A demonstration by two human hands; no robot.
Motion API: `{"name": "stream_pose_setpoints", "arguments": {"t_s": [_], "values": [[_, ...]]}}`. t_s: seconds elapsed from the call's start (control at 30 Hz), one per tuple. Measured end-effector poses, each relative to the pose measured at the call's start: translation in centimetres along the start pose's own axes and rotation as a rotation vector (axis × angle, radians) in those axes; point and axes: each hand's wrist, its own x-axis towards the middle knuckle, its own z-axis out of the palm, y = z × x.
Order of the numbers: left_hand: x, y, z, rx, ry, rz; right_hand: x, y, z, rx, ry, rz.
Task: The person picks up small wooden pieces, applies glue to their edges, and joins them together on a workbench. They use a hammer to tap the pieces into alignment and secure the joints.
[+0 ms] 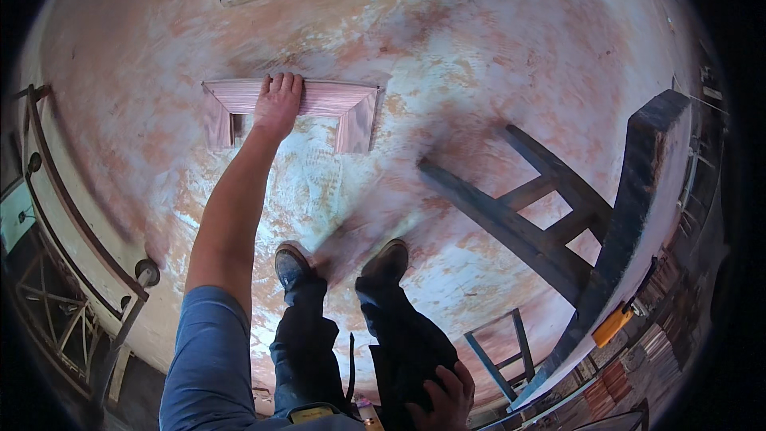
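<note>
One three-sided wooden frame point(335, 98) is on or just above the floor point(479, 56) ahead of my shoes point(294, 263), its long side gripped by my left fingers point(278, 81). My right fingers point(459, 383), loose, rest on my trousers point(415, 343); rightward stands a dark-edged surface point(646, 160).

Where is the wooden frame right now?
In the head view, the wooden frame is in the upper part, left of centre, beyond the shoes, with the left hand on its long top piece.
</note>
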Motion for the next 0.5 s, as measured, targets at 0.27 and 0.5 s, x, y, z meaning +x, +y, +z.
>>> {"name": "stream_pose_setpoints", "arguments": {"t_s": [0.27,0.5], "values": [[1.7,-0.7,1.1,0.038,0.062,-0.004,0.7,0.0,0.6,-0.005,0.058,-0.010],[2.9,-0.7,0.4,0.056,-0.061,-0.026,1.6,0.0,0.3,-0.028,0.072,-0.035]]}}
